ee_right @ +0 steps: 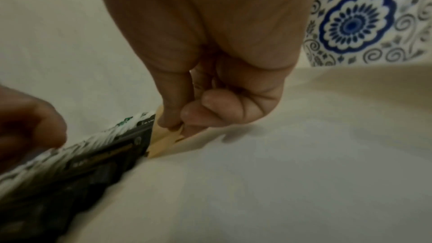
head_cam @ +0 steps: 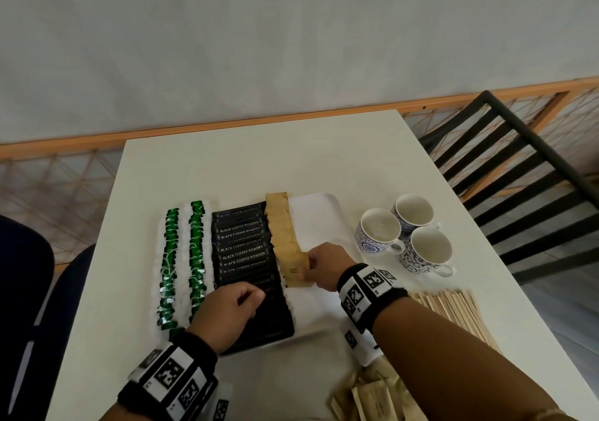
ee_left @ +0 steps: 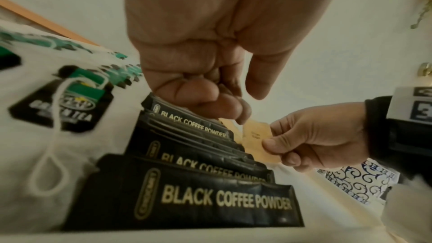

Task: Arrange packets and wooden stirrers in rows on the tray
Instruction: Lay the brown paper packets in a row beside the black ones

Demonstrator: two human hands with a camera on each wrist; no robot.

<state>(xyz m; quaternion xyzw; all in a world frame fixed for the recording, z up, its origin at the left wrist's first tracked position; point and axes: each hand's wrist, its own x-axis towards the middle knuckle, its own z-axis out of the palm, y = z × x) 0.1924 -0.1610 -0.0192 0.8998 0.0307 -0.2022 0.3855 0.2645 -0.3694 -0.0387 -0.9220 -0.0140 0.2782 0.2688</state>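
I saw right hand (head_cam: 327, 266) pinching a brown packet (head_cam: 296, 271) at the row's near end, long axis crosswise; left hand (head_cam: 227, 312) curled, holding nothing.

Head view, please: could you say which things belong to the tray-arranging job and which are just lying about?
Job:
tray
green tea bags
black coffee packets
brown packets
loose brown packets
wooden stirrers

Lying about:
three cups
chair
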